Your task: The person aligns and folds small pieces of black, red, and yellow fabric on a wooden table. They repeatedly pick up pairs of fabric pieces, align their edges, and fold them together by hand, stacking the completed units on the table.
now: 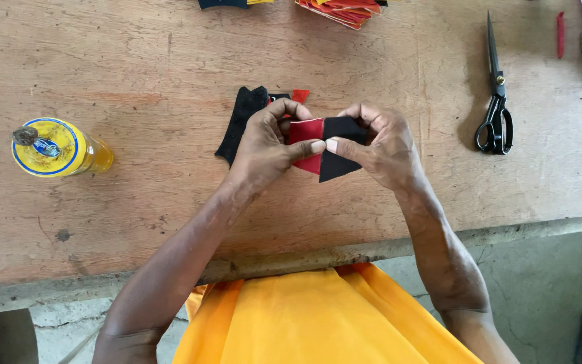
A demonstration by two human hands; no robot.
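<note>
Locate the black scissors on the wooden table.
In the head view, the black scissors lie on the wooden table, right of the right hand.

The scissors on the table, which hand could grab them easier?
Probably the right hand. The scissors lie on its side of the wooden table, while the left hand is farther away. Both hands now pinch the red and black fabric pieces.

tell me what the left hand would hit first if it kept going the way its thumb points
The left hand points its thumb toward the right hand, so it would probably meet that thumb tip almost at once, over the red cloth piece and black cloth piece they pinch together. Depth is hard to judge.
</note>
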